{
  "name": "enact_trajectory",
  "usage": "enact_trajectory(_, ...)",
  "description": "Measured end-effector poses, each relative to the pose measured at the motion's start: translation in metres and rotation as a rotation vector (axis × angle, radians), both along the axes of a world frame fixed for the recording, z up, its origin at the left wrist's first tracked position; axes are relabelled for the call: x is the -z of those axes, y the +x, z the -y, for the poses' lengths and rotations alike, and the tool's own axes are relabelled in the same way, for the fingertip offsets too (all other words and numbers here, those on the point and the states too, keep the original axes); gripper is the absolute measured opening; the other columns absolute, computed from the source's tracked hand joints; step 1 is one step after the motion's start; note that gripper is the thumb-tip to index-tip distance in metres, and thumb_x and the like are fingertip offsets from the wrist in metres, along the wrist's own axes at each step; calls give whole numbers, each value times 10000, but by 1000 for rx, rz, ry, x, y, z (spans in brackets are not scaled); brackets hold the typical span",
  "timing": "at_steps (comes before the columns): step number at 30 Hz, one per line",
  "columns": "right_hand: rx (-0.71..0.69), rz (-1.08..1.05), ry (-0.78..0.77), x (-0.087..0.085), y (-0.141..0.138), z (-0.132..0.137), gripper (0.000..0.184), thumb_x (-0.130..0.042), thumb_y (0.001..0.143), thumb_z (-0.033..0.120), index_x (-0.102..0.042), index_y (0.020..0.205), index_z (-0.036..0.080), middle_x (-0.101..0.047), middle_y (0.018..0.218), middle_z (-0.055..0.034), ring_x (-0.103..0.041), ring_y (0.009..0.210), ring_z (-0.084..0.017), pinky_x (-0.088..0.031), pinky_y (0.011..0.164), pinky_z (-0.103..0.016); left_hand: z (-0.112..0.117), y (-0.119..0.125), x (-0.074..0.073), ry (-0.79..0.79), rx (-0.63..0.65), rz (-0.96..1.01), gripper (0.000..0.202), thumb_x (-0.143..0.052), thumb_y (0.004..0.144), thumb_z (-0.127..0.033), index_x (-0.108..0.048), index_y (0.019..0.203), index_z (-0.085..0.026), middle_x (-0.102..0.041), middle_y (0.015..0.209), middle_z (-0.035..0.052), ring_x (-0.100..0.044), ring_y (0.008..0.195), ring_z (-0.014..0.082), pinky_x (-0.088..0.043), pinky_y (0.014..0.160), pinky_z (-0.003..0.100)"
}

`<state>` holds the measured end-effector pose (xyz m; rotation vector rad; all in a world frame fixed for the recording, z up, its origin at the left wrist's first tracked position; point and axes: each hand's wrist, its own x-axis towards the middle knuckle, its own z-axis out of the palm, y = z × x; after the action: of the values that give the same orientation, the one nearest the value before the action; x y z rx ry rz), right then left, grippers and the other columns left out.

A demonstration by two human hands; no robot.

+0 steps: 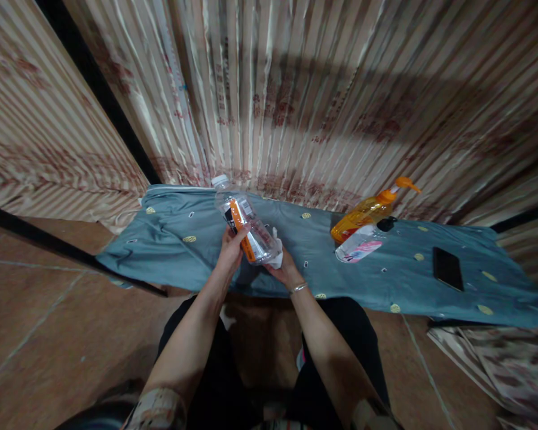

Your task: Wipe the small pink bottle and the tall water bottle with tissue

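Note:
A clear plastic bottle (264,240) with a white cap and an orange-and-black label is tilted over the cloth-covered table, its cap pointing up and left. My left hand (233,242) is closed around its label side, with the thumb across the front. Against the bottle's base, my right hand (284,267) presses a crumpled white tissue (277,258); its fingers are mostly hidden behind the tissue and bottle. A bracelet circles my right wrist.
To the right lie an orange pump bottle (363,216) and a clear bottle with a black cap (361,243). Further right is a black phone (447,269). A teal patterned cloth (174,257) covers the narrow table; a pleated curtain (296,107) hangs behind.

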<state>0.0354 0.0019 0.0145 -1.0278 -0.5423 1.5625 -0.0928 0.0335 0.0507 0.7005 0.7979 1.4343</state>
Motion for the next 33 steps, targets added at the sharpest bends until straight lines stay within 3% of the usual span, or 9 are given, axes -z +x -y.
enact_trajectory(5,47,-166,4,5,-38,8,303,-424,979,445,-654,1041,258,-773,1035,-34,-718,1021,-199,-607,895,-394,-5,4,6,71,-145,-102,581,-920,505,-412,-534,899,-228,-678,792,-55,-645,655,118,-537,689,267)
enact_trajectory(8,12,26,49,14,-43,25,284,-539,917,444,-691,999,219,-781,943,-69,-736,880,-225,-625,753,-377,-10,2,12,98,-184,-208,582,-897,527,-424,-492,903,-244,-672,811,-52,-650,676,132,-541,700,286)
enact_trajectory(12,66,438,67,22,10,51,425,-580,877,546,-727,972,158,-759,810,-102,-714,776,-259,-599,686,-386,-19,-15,23,178,-205,-352,669,-893,533,-380,-493,1053,-247,-680,1001,-2,-686,889,178,-551,849,335)
enact_trajectory(16,332,898,102,22,92,53,466,-524,911,391,-607,1299,148,-624,1382,-180,-521,1335,-306,-424,1115,-502,-24,-33,36,246,-244,-539,783,-876,573,-313,-476,1243,-252,-651,1225,53,-652,1115,219,-510,1001,381)
enact_trajectory(19,377,1292,116,31,114,37,563,-467,895,261,-492,1397,8,-464,1507,-294,-364,1463,-361,-255,1208,-605,-24,-37,43,259,-251,-600,838,-872,562,-263,-471,1297,-239,-627,1292,79,-617,1196,240,-466,1077,403)
enact_trajectory(25,165,1368,287,54,23,-9,576,-433,859,102,-507,1428,43,-538,1476,-230,-425,1449,-301,-317,1226,-537,-20,-35,40,209,-214,-547,851,-872,551,-286,-468,1299,-232,-641,1250,83,-641,1135,239,-481,1052,404)
enact_trajectory(28,-103,1381,528,59,-19,3,609,-418,859,75,-485,1464,40,-508,1510,-243,-421,1457,-296,-320,1235,-529,-18,-36,35,196,-206,-520,824,-876,558,-292,-480,1278,-234,-646,1229,72,-649,1114,223,-489,1035,377)
enact_trajectory(30,-246,1367,686,64,-19,30,633,-409,873,85,-453,1504,95,-477,1553,-201,-397,1477,-279,-319,1239,-535,-17,-37,33,192,-204,-495,805,-877,562,-279,-487,1265,-243,-642,1232,65,-649,1117,212,-490,1031,360)
enact_trajectory(33,-300,1383,764,71,26,74,630,-394,877,93,-493,1487,213,-504,1551,-115,-438,1454,-244,-382,1210,-512,-16,-40,33,179,-202,-464,788,-887,553,-268,-500,1239,-252,-653,1207,57,-653,1104,205,-495,1031,363)
